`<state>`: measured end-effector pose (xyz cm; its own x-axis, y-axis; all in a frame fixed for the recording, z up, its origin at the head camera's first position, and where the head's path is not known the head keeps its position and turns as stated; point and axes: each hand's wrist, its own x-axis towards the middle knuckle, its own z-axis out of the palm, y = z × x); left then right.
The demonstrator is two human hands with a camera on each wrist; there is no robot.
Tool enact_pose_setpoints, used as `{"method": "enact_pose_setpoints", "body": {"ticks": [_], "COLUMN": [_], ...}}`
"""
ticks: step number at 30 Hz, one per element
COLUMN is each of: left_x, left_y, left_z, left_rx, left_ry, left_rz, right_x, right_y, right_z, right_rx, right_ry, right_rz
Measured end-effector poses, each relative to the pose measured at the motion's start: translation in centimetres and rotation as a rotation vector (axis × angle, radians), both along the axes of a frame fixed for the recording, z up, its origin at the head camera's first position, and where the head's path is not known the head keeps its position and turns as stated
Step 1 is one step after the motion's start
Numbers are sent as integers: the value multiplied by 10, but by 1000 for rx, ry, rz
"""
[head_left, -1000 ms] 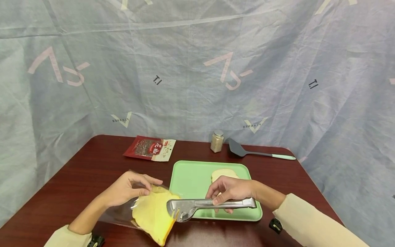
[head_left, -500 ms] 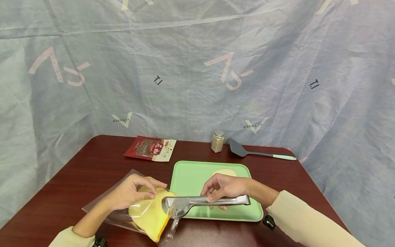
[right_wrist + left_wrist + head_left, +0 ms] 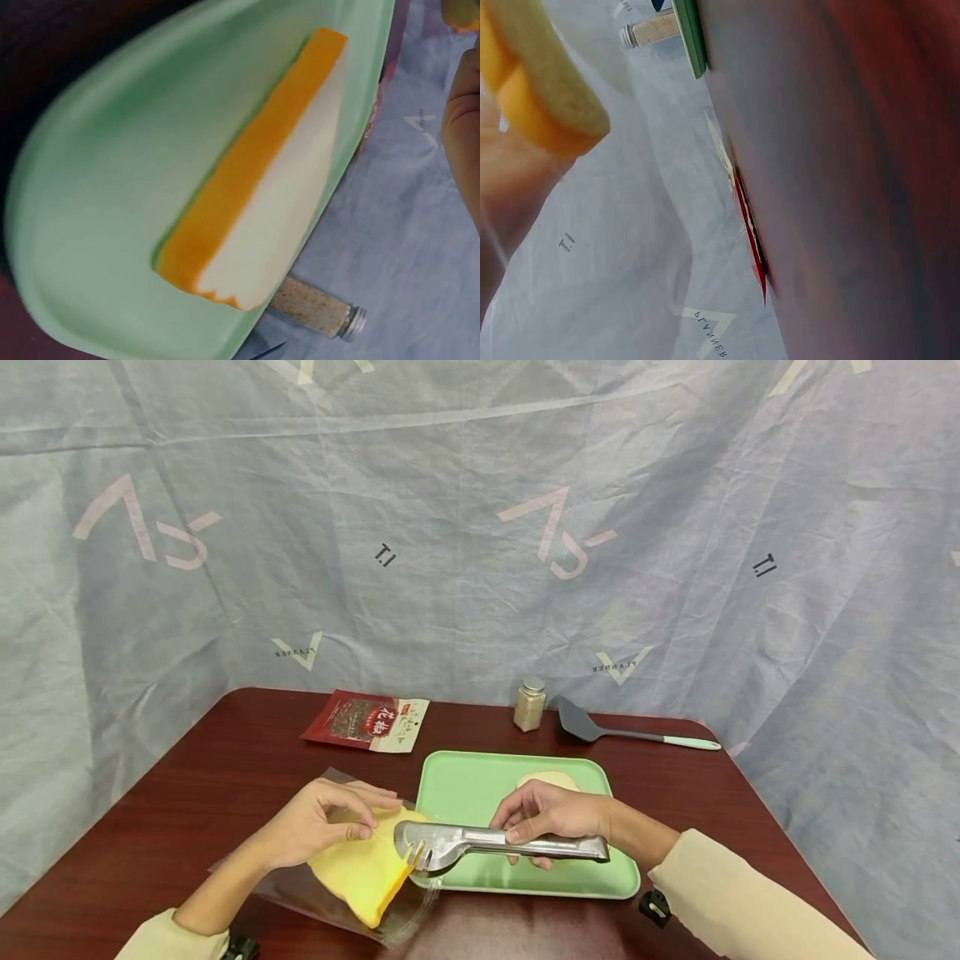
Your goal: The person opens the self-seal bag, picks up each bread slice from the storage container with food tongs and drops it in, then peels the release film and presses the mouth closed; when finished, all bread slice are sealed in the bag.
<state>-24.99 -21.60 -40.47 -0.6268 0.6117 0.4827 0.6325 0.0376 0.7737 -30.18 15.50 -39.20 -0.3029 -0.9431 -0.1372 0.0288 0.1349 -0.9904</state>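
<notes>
My left hand (image 3: 318, 827) pinches a clear plastic bag (image 3: 296, 893) at the front left of the table. A yellow slice of bread (image 3: 352, 872) with an orange crust lies tilted within the bag's outline, right under that hand's fingertips. My right hand (image 3: 558, 817) grips metal tongs (image 3: 480, 838) by the handle, and their slotted ends are clamped on the slice's right edge. Below the right hand is a green tray (image 3: 457, 777). On it rests another bread slice (image 3: 262, 187), partly hidden by the hand in the head view.
Behind the tray stand a glass spice jar (image 3: 529, 705) and a grey spatula (image 3: 577, 722) with a pale handle. A red packet (image 3: 363, 720) lies at the back left. A grey cloth (image 3: 465, 568) hangs behind the table.
The tongs and bread slice have shifted slightly left and up. The bag's open edge now shows past the slice's lower right corner, where earlier the slice stuck out.
</notes>
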Motion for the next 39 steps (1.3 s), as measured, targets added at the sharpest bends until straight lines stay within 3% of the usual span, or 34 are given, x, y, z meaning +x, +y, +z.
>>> {"method": "enact_pose_setpoints", "body": {"ticks": [6,13,27,35,39], "left_x": [-1,1,6,4,5], "left_y": [3,10,14,11,10], "left_z": [-4,-6,-1,0,-1], "left_rx": [33,51,38,29,21], "left_ry": [67,53,54,-6,-52], "left_rz": [-1,-8,10,32,59], "right_x": [3,4,3,8,19], "right_y": [-1,-12,-21,-15,-11], "right_z": [-5,-5,-4,-1,5], "right_rx": [-4,-30,-6,76,118], "right_ry": [7,48,109,276,221], "right_rz": [-11,-5,-31,-64,-97]}}
